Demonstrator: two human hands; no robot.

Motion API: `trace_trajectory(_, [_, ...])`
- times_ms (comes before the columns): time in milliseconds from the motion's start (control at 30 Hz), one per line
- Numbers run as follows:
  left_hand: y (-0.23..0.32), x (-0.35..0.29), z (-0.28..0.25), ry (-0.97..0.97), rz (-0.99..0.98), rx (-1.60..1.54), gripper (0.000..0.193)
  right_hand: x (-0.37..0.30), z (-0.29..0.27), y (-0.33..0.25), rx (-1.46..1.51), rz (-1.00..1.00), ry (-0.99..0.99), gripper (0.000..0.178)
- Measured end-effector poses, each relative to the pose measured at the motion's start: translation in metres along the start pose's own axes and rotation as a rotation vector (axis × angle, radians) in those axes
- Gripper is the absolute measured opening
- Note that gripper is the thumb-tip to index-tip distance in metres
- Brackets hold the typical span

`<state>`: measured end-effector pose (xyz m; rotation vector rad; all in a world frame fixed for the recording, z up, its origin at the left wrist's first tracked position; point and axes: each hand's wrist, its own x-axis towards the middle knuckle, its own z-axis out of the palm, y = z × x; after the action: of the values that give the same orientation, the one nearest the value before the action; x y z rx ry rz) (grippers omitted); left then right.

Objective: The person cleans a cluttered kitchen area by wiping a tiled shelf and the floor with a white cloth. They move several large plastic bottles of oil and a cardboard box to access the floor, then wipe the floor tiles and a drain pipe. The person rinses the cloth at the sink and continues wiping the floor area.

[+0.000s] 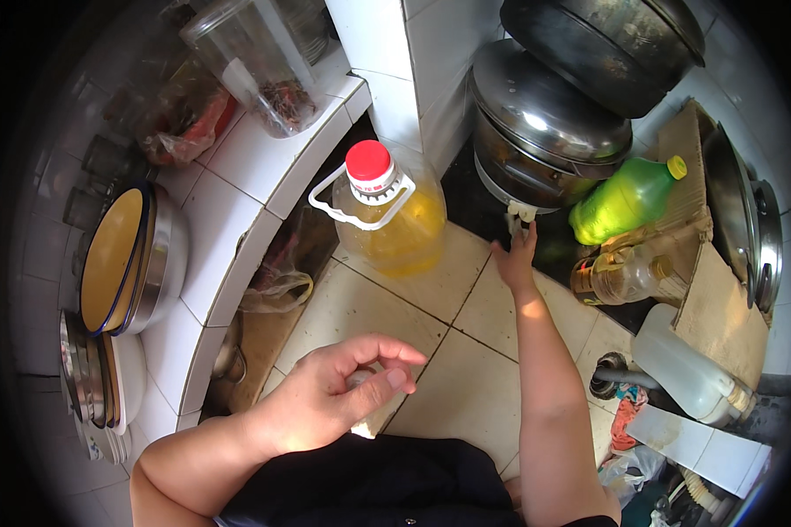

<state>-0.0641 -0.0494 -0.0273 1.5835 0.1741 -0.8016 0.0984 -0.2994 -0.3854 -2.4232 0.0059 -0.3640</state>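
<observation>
My left hand (347,386) is raised over the floor in front of my body. Its fingers curl toward the thumb, and a pale bit of something shows inside the palm, too hidden to name. My right hand (517,256) reaches forward with thumb and fingers apart. Its fingertips are at a small pale lump (521,212) by the foot of a lidded steel pot (536,145); whether they touch it I cannot tell. Between and beyond my hands stands a large clear jug of yellow oil (395,228) with a red cap and white handle.
At right are a green bottle (628,200), a clear bottle (620,274), torn cardboard (725,307), a whitish plastic jug (685,364) and a drain pipe (613,376). A dark pot (611,48) sits atop the steel one. Left, a tiled ledge (224,237) bears bowls (114,259) and a clear container (259,70).
</observation>
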Motion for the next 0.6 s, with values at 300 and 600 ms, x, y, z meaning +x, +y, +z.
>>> trace_trajectory(300, [-0.008, 0.002, -0.025, 0.012, 0.046, -0.04, 0.023, -0.02, 0.011, -0.023, -0.519, 0.173, -0.22, 0.081])
trace_trajectory(600, [-0.011, 0.014, -0.033, -0.008, 0.017, -0.085, 0.024, 0.028, 0.056, -0.071, -0.577, -0.049, -0.44, 0.073])
